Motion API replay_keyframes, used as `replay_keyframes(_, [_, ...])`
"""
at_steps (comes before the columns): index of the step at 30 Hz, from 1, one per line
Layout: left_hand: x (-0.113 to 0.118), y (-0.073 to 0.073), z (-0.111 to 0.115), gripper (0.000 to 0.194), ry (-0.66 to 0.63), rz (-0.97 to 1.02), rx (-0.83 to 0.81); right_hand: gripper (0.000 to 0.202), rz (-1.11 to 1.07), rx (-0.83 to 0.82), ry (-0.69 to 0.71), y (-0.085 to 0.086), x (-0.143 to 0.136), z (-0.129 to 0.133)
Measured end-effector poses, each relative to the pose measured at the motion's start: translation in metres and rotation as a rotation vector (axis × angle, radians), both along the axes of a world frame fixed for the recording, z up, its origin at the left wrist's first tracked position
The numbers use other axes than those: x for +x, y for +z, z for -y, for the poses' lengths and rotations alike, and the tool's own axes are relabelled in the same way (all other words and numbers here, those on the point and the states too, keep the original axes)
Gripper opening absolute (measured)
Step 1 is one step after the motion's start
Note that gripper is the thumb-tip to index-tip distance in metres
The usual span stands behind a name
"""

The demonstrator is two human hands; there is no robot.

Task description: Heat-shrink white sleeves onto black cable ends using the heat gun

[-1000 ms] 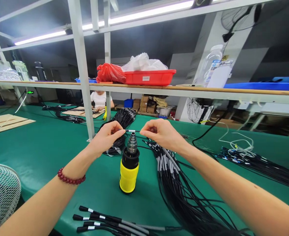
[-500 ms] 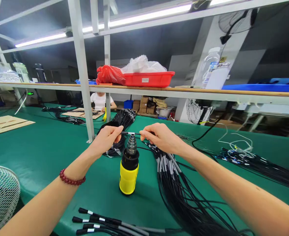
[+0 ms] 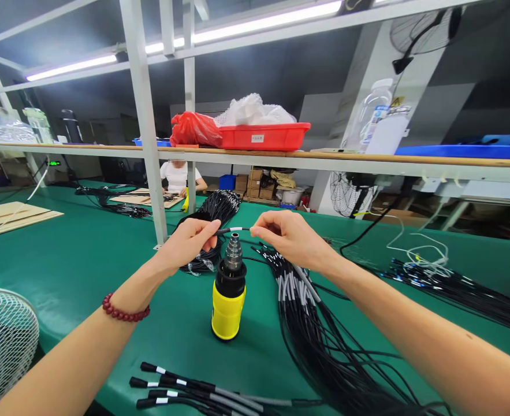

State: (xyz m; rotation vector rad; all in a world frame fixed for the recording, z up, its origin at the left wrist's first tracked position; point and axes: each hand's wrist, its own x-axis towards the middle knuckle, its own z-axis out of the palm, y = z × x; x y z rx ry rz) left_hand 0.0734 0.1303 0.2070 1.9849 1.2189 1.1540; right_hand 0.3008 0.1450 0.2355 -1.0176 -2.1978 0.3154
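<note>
Between my two hands a black cable [image 3: 224, 231] with a white sleeve on it is stretched level. My left hand [image 3: 195, 237] pinches its left end, and my right hand [image 3: 280, 234] pinches it on the right. Just below the white sleeve is the metal nozzle of a yellow heat gun [image 3: 227, 309], which stands upright on the bench with its tip pointing up. A small gap shows between nozzle and cable. Below my right hand lies a thick bundle of black cables [image 3: 319, 346] with grey sleeves. Behind my left hand is a coiled pile of black cables [image 3: 220, 205].
Several finished-looking cable ends [image 3: 181, 384] lie at the front of the green bench [image 3: 172, 323]. A white fan guard [image 3: 6, 346] stands at the left. A metal post [image 3: 144, 115] rises behind my left hand, and a shelf holds a red tray [image 3: 265, 137]. A person [image 3: 179, 176] sits across.
Both hands have risen slightly, lifting the cable a little off the nozzle tip. The cable's white sleeve has shifted slightly to the right. The heat gun stays in place.
</note>
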Motion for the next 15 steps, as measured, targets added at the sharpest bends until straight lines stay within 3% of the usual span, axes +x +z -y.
replay_keyframes(5, [0.0003,0.0004,-0.0007,0.055,0.026,0.009,0.023,0.031,0.033,-0.014,0.009,0.0015,0.0013,0.0002])
replay_keyframes(15, [0.0064,-0.0023,-0.0050,0.025,0.085,0.118,0.107,0.022,-0.015,-0.019,-0.031,-0.0018,-0.0033,-0.0015])
